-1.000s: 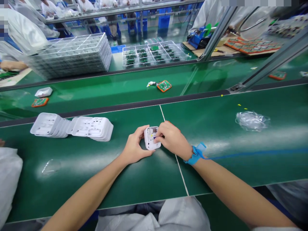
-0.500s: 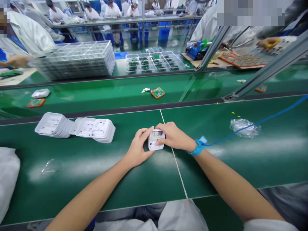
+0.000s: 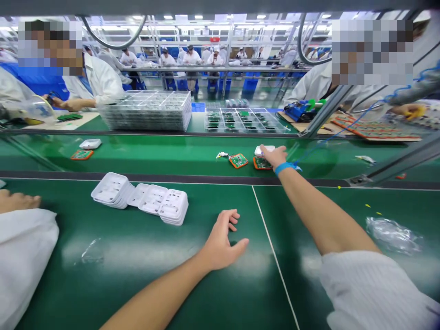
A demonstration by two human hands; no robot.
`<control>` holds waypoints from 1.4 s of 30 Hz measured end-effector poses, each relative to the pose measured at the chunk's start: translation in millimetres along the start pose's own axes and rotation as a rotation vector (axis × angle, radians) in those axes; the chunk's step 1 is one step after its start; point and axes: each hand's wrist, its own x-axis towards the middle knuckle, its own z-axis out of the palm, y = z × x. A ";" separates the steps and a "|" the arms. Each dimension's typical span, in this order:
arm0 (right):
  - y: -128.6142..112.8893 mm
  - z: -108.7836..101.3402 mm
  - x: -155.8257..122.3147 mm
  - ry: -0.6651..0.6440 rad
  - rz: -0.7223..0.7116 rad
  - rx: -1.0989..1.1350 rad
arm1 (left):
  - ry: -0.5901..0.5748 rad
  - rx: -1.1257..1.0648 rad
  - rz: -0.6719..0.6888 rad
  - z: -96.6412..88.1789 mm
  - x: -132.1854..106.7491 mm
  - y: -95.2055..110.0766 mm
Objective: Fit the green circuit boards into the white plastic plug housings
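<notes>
My right hand (image 3: 275, 157), with a blue strap at the wrist, reaches over the far green belt. Its fingers are spread at a white plastic housing (image 3: 263, 150), touching or just above it; the hand covers the housing's right part. Below the housing lies an orange-edged green circuit board (image 3: 261, 163), partly hidden by the hand. Another circuit board (image 3: 238, 160), with white-tipped wires, lies just left. My left hand (image 3: 225, 243) is held over the near green surface, fingers apart and nothing in it. Left of it stand stacked white housings (image 3: 173, 205).
A dark ledge (image 3: 206, 180) divides the near surface from the belt. Clear trays (image 3: 147, 112) are stacked behind it, beside a compartment tray (image 3: 244, 120) of boards. Crumpled clear plastic (image 3: 393, 234) lies right. A metal post (image 3: 326, 110) slants at right. Another person's hand (image 3: 17, 201) rests left.
My right hand has moved from the near surface to the belt, and the white housing is there now. My left hand has let go of it. The view has tilted up.
</notes>
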 end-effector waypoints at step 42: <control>-29.5 -47.1 -232.3 -0.258 -0.745 0.344 | -0.321 -0.344 -0.463 -18.1 24.1 22.1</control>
